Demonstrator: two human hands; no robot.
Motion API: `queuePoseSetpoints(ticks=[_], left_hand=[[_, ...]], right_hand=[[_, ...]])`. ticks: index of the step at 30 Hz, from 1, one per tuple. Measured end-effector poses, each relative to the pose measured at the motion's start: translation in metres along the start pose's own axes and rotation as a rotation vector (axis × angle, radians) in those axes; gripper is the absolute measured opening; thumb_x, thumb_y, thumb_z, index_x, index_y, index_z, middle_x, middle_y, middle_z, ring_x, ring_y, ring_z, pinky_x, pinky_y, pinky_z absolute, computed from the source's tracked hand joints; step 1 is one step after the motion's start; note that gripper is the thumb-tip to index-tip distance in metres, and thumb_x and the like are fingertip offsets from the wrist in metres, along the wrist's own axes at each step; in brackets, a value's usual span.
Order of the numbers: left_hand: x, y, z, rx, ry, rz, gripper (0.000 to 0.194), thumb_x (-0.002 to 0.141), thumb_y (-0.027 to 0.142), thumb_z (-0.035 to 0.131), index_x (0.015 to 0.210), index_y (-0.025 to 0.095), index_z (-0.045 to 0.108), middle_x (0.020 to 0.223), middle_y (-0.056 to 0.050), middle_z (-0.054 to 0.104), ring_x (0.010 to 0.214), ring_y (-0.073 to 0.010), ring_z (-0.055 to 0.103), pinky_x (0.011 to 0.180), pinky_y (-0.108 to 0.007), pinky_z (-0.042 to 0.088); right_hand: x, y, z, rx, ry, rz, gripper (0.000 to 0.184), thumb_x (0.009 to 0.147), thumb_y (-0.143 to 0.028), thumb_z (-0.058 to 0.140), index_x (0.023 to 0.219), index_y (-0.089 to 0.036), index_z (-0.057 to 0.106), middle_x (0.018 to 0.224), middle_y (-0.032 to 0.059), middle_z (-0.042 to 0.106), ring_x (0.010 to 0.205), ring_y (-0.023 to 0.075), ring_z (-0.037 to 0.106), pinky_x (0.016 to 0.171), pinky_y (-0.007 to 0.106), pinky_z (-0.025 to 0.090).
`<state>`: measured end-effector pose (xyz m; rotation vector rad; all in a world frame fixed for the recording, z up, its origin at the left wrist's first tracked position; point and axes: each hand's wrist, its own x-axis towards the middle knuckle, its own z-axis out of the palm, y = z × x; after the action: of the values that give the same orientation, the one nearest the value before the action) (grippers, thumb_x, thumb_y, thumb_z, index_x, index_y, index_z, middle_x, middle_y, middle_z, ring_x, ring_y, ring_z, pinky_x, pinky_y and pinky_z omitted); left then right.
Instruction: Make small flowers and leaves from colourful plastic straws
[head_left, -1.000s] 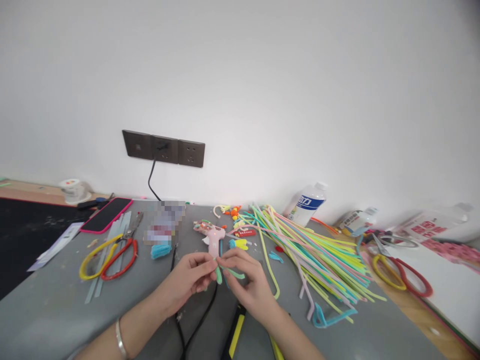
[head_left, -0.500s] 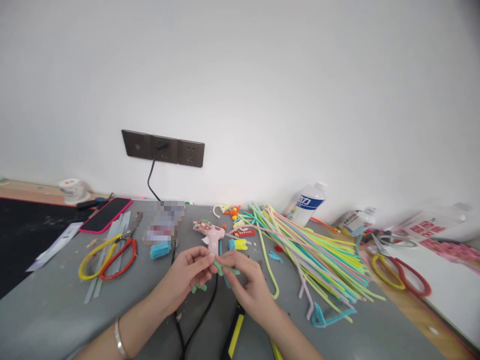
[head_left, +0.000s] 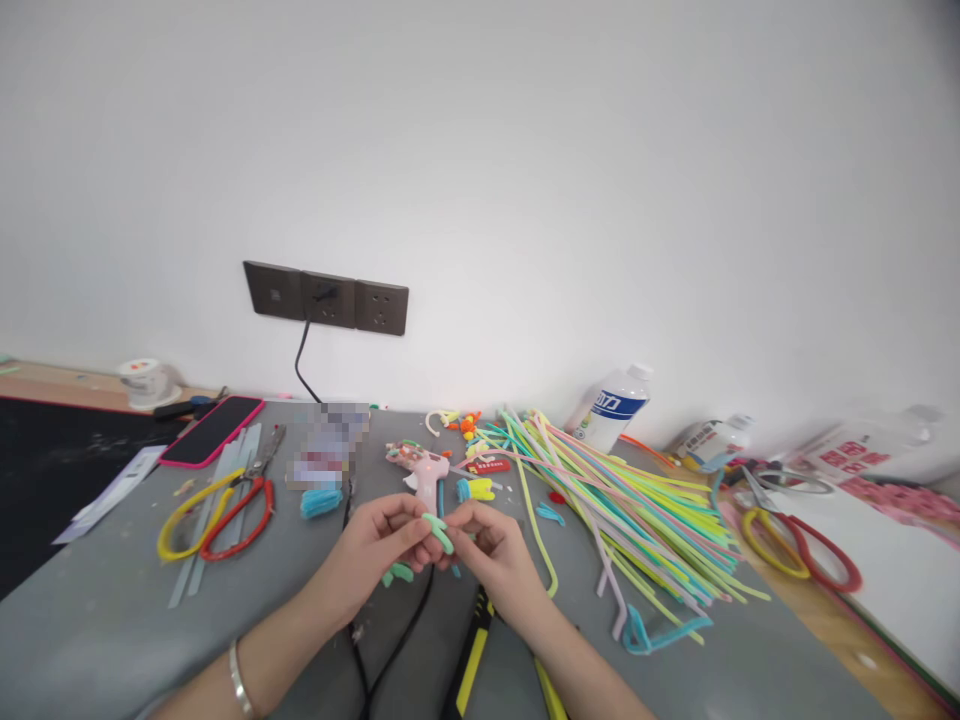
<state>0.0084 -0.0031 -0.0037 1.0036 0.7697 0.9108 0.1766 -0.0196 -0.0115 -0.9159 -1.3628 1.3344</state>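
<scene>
My left hand (head_left: 375,555) and my right hand (head_left: 495,560) meet over the grey table (head_left: 97,620), both pinching a short green pipe cleaner (head_left: 437,532) bent between the fingertips. One green end pokes out under my left hand near the table. A pink glue gun (head_left: 424,468) lies just behind the hands, its black cord running toward me between my forearms. A big heap of coloured pipe cleaners (head_left: 637,510) spreads to the right of my right hand.
Yellow- and red-handled scissors (head_left: 225,505) and a pink-cased phone (head_left: 211,428) lie at the left. A water bottle (head_left: 616,405) stands behind the heap. More scissors (head_left: 802,545) lie at the right. A wall socket (head_left: 326,297) holds the cord. A black-and-yellow tool (head_left: 471,665) lies near my right wrist.
The green pipe cleaner has been bent tighter between the fingertips; its long end, which stuck out to the right, is now folded in. Both hands stayed close together.
</scene>
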Motion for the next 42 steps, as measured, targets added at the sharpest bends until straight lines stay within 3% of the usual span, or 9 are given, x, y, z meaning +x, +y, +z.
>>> queuePoseSetpoints(ticks=[5,10,15,21,24,32,37,42], left_hand=[[0.001,-0.002,-0.002,0.052,0.069,0.054,0.034,0.07,0.045,0.079,0.075,0.014,0.064,0.063,-0.002,0.071,0.054,-0.01,0.062,0.053,-0.018,0.049],[0.001,0.0,-0.005,0.13,0.107,0.095,0.038,0.069,0.049,0.078,0.077,0.015,0.065,0.066,-0.003,0.073,0.055,-0.0115,0.063,0.055,-0.02,0.053],[0.002,-0.001,-0.005,0.153,0.099,0.095,0.038,0.071,0.05,0.076,0.076,0.015,0.062,0.067,-0.003,0.072,0.058,-0.0124,0.065,0.058,-0.021,0.055],[-0.001,0.001,-0.005,0.308,0.078,0.234,0.024,0.077,0.04,0.072,0.087,0.02,0.066,0.074,0.0,0.07,0.063,-0.0142,0.066,0.06,-0.023,0.056],[-0.002,0.001,-0.007,0.449,0.096,0.288,0.015,0.077,0.033,0.073,0.081,0.02,0.073,0.073,-0.001,0.071,0.064,-0.0163,0.068,0.061,-0.023,0.057],[-0.001,0.002,-0.013,0.532,0.119,0.266,0.006,0.072,0.025,0.076,0.076,0.022,0.079,0.067,-0.004,0.076,0.063,-0.0224,0.073,0.063,-0.028,0.058],[-0.002,0.003,-0.015,0.538,0.128,0.286,0.005,0.07,0.024,0.078,0.074,0.024,0.08,0.068,-0.004,0.077,0.063,-0.0223,0.072,0.062,-0.027,0.055],[-0.003,0.002,-0.015,0.622,0.134,0.336,0.006,0.076,0.027,0.073,0.076,0.025,0.079,0.065,-0.003,0.075,0.062,-0.0204,0.07,0.061,-0.025,0.053]], right_hand=[[-0.002,-0.002,0.002,-0.023,-0.054,-0.042,0.024,0.088,-0.041,0.06,0.082,-0.018,0.065,0.068,0.0024,0.067,0.061,0.0138,0.064,0.06,0.025,0.053],[-0.005,-0.004,0.0,-0.274,-0.043,-0.214,0.022,0.093,-0.026,0.05,0.093,-0.017,0.07,0.072,0.0032,0.065,0.062,0.0133,0.061,0.06,0.024,0.05],[-0.005,-0.002,-0.002,-0.489,0.045,-0.327,0.015,0.087,-0.022,0.058,0.093,-0.018,0.072,0.071,0.0034,0.067,0.062,0.0144,0.057,0.059,0.024,0.047],[-0.001,-0.002,-0.005,-0.457,0.083,-0.232,0.022,0.09,-0.029,0.055,0.085,-0.017,0.074,0.065,0.0031,0.063,0.057,0.0138,0.052,0.051,0.023,0.04],[-0.001,-0.003,-0.006,-0.481,0.091,-0.19,0.026,0.091,-0.032,0.054,0.083,-0.017,0.074,0.065,0.003,0.062,0.057,0.0139,0.051,0.05,0.023,0.038],[-0.001,-0.006,-0.005,-0.474,0.061,-0.174,0.031,0.092,-0.036,0.052,0.076,-0.016,0.069,0.065,0.002,0.059,0.057,0.0126,0.049,0.051,0.022,0.037],[-0.002,-0.008,-0.003,-0.413,0.051,-0.131,0.033,0.092,-0.041,0.053,0.074,-0.016,0.067,0.063,0.0008,0.057,0.053,0.0112,0.045,0.047,0.021,0.035],[-0.002,-0.008,-0.003,-0.39,0.062,-0.131,0.034,0.089,-0.045,0.056,0.071,-0.018,0.065,0.059,-0.0003,0.052,0.053,0.0118,0.044,0.047,0.022,0.034]])
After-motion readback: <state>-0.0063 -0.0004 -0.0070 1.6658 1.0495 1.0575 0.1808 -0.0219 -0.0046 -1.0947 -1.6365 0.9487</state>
